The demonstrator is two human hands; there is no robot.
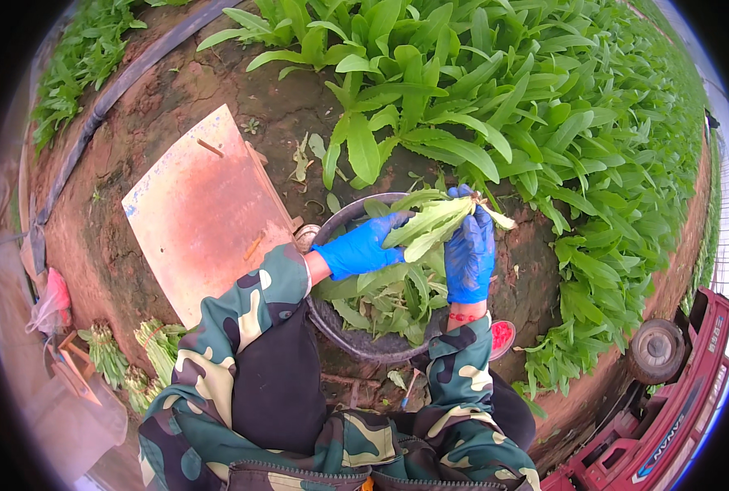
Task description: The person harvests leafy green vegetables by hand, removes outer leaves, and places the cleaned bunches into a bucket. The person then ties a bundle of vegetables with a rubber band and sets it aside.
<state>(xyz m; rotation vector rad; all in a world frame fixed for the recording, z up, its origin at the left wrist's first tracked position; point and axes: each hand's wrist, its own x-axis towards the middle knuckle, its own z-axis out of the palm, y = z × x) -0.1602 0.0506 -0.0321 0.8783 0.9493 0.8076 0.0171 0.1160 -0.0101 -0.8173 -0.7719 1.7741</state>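
Note:
My right hand (470,251), in a blue glove, grips a leafy green plant (435,224) near its cut stem end, which points right. My left hand (364,245), also in a blue glove, is at the plant's leaf tips, its fingers partly hidden behind the leaves. Beneath both hands is a round dark tub (355,351) that holds many loose green leaves (395,304). A red beaded bracelet (462,317) circles my right wrist.
A wooden board (204,202) stands at left, near tied bundles of greens (158,347). Leafy plants (524,110) grow ahead and right. A knife-like tool (410,390) lies below the tub. A red vehicle (653,423) is at lower right, a black hose (125,86) at upper left.

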